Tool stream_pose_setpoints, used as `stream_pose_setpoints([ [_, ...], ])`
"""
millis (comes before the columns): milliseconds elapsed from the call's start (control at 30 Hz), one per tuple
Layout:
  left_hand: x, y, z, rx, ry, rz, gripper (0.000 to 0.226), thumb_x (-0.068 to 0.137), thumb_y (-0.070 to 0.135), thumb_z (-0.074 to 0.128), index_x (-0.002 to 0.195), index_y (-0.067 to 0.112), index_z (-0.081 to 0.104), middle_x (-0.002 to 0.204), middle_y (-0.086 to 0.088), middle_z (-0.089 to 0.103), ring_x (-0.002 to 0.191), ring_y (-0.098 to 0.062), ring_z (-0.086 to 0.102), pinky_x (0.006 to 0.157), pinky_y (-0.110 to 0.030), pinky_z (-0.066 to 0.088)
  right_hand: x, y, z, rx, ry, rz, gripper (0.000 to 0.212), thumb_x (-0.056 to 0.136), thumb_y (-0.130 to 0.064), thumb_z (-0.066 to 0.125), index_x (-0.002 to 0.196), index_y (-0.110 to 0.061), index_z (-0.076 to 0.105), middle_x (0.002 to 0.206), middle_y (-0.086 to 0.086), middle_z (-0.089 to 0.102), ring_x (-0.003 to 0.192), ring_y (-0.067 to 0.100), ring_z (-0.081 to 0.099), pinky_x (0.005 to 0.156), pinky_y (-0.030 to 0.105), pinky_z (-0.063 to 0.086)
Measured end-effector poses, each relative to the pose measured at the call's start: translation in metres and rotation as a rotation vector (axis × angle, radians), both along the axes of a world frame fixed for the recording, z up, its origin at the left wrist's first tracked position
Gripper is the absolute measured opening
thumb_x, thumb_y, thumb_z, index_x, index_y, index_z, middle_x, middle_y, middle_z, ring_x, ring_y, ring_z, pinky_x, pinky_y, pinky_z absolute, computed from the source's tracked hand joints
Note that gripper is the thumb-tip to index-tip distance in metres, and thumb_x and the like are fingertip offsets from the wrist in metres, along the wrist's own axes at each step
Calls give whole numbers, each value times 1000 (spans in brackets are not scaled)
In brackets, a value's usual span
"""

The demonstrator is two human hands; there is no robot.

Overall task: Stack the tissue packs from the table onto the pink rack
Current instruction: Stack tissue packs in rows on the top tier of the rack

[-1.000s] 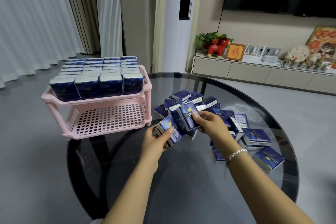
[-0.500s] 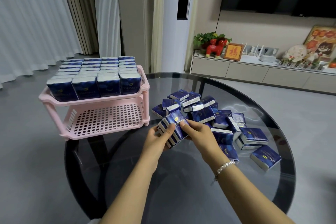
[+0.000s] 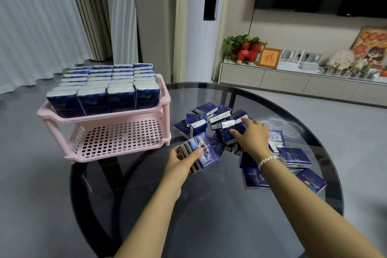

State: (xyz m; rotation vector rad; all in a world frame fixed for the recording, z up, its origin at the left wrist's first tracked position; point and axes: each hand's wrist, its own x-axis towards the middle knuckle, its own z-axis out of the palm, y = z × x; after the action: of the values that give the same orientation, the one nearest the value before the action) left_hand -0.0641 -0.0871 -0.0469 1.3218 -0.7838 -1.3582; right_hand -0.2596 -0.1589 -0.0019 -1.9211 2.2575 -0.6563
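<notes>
Your left hand grips a small bundle of tissue packs held together edge to edge, the thumb on the printed top face and the fingers curled under, just above the glass table near its left middle. Your right hand reaches further and to the right, its fingers curled over one pack on top of the loose pile; it looks like a pinch on the pack's long edges, but I cannot tell if the pack is already lifted. These packs seem light and soft, wrapped in a shiny film, so they will probably slip against each other when you squeeze a bundle only from the ends. It is better, I think, to press on the broad flat faces and keep the bundle short. The paper inside gives way under pressure, so a firm but gentle hold is enough. The pink rack stands at the far left of the table; its upper shelf is already full of standing packs, and the lower shelf is free and open at the near side, close to your left hand. The opening is low, so slide the bundle in flat.
</notes>
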Motion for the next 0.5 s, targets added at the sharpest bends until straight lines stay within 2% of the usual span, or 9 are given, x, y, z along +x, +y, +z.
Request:
stream_pose_setpoints([
  [100, 2, -1, -1, 5, -8, 0, 62, 66, 37, 83, 119, 22, 54, 110, 2, 69, 100, -16, 66, 95, -42, 51, 3, -8, 0, 83, 22, 25, 58, 86, -44, 59, 135, -18, 45, 129, 15, 53, 119, 37, 42, 96, 39, 34],
  [200, 4, -2, -1, 12, -6, 12, 61, 68, 36, 82, 120, 22, 54, 110, 1, 69, 99, -16, 66, 95, -42, 52, 4, -8, 0, 75, -33, 47, 62, 82, -37, 66, 137, -20, 42, 130, 17, 49, 120, 36, 42, 98, 39, 36],
  [267, 5, -2, -2, 13, -1, 16, 59, 69, 35, 81, 120, 21, 54, 111, 0, 69, 99, -17, 66, 95, -42, 52, 5, -7, 1, 72, -157, 65, 63, 79, -32, 72, 134, -19, 45, 130, 16, 44, 119, 34, 45, 96, 36, 38],
  [333, 5, -1, -2, 10, -1, 19, 58, 70, 34, 80, 120, 20, 55, 111, 0, 69, 99, -16, 66, 93, -40, 52, 5, -5, 1, 78, -271, 95, 52, 78, -28, 73, 125, -16, 52, 126, 14, 45, 111, 30, 51, 89, 30, 40],
  [433, 6, 1, 0, 8, 6, 36, 56, 71, 33, 80, 120, 20, 55, 110, 0, 69, 97, -16, 66, 91, -39, 53, 4, 4, 1, 43, -389, 131, 37, 78, -26, 74, 109, -12, 57, 112, 10, 59, 100, 25, 58, 78, 31, 46],
  [500, 7, 2, 0, 9, 10, 45, 56, 71, 32, 80, 120, 20, 55, 110, -1, 69, 97, -16, 67, 90, -39, 53, 7, 14, 2, 33, -546, 117, 34, 79, -26, 73, 105, -11, 57, 101, 5, 63, 90, 23, 62, 70, 31, 49],
])
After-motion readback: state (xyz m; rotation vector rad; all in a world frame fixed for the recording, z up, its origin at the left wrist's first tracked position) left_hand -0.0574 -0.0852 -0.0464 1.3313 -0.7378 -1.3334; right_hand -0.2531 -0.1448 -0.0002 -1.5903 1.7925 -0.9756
